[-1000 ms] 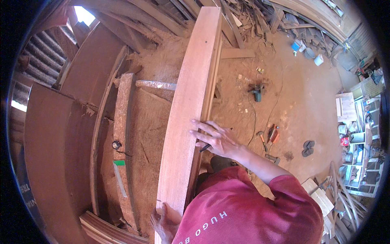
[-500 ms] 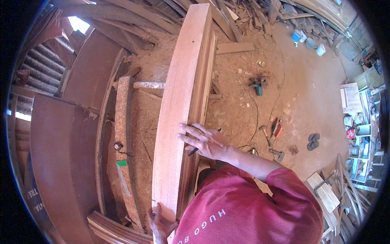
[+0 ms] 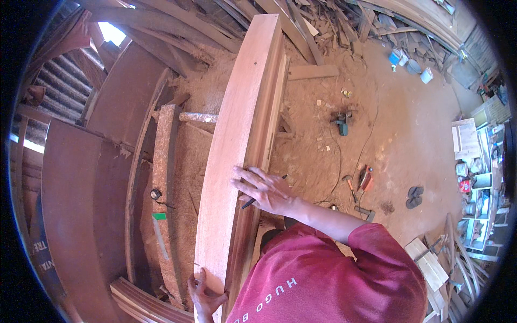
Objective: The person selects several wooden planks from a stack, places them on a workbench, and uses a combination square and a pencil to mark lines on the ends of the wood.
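A long stack of reddish planks (image 3: 229,132) runs away from me, its broad pale face up and layered edges showing along the right side. My right hand (image 3: 266,192) lies across the right edge, fingertips on the top face. Tucked in that hand is a slim black pen (image 3: 248,203), its two ends sticking out. At the near end, my left hand (image 3: 204,297) touches the left edge with thumb and forefinger spread apart over the wood. A short dark line shows on the face just beyond the forefinger. The other left fingers are partly hidden.
A rough beam (image 3: 164,177) to the left carries a small round black item (image 3: 155,194) and green tape (image 3: 159,216). Moulded timber (image 3: 140,301) lies near left. On the dusty floor are a green power tool (image 3: 342,125), hammer (image 3: 350,188), cable and sandals (image 3: 414,197).
The whole view has shifted slightly, with the planks now a little further left and lower. Both hands keep about the same places on the wood, and the pen stays in my right hand.
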`<state>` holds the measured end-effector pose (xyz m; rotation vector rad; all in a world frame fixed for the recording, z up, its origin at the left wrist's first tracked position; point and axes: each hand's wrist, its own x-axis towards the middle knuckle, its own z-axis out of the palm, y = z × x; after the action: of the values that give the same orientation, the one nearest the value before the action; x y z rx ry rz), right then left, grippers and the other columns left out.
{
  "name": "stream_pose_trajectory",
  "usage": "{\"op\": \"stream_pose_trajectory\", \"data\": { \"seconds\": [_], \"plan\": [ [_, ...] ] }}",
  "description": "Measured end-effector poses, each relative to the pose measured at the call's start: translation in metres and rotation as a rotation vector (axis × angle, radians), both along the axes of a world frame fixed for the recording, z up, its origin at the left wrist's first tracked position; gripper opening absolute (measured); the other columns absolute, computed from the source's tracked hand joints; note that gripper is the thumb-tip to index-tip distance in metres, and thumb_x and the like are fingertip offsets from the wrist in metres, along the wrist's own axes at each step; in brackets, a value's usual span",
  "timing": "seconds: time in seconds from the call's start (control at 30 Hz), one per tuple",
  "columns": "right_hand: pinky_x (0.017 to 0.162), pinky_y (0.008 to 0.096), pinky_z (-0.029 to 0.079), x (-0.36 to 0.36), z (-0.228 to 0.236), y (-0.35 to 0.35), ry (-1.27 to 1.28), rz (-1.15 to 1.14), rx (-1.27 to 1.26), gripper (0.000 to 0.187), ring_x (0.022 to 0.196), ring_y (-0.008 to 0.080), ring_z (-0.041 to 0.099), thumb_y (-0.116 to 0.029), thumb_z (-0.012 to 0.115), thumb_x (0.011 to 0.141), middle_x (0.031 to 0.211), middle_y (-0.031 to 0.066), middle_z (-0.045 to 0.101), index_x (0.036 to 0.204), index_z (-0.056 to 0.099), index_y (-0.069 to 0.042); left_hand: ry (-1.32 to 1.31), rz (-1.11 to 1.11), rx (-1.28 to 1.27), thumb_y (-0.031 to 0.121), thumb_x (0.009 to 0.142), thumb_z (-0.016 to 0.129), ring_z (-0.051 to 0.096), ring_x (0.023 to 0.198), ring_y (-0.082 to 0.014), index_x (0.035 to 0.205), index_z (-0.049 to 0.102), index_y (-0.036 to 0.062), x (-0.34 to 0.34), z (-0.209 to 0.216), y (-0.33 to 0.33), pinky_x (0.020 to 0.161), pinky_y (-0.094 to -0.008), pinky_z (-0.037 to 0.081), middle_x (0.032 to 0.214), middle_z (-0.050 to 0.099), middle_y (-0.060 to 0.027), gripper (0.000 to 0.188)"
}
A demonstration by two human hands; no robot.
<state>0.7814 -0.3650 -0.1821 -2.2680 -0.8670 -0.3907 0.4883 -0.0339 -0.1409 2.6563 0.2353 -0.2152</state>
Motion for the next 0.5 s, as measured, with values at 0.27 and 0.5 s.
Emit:
{"op": "stream_pose_trajectory", "data": {
  "seconds": [0.27, 0.5],
  "plan": [
    [0.083, 0.038, 0.064, 0.002, -0.003, 0.005, -0.006, 0.007, -0.022, 0.049, 0.129, 0.0309, 0.055, -0.036, 0.067, 0.095, 0.153, 0.0132, 0.048, 0.137, 0.062, -0.011, -0.008, 0.095, -0.057, 0.03, 0.037, 0.091, 0.052, 0.119, -0.0442, 0.146, 0.057, 0.015, -0.003, 0.001, -0.004, 0.104, -0.0512, 0.045, 0.137, 0.046, -0.0277, 0.115],
    [0.107, 0.0521, 0.044, 0.004, 0.001, 0.006, -0.069, 0.091, -0.078, 0.041, 0.129, 0.0398, 0.056, -0.017, 0.081, 0.079, 0.132, 0.0198, 0.063, 0.118, 0.07, -0.007, -0.041, 0.109, 0.15, 0.07, 0.061, 0.08, 0.051, 0.126, -0.0476, 0.148, 0.054, 0.028, -0.002, 0.002, -0.019, 0.105, -0.0569, 0.041, 0.139, 0.051, -0.0292, 0.1]
  ]
}}
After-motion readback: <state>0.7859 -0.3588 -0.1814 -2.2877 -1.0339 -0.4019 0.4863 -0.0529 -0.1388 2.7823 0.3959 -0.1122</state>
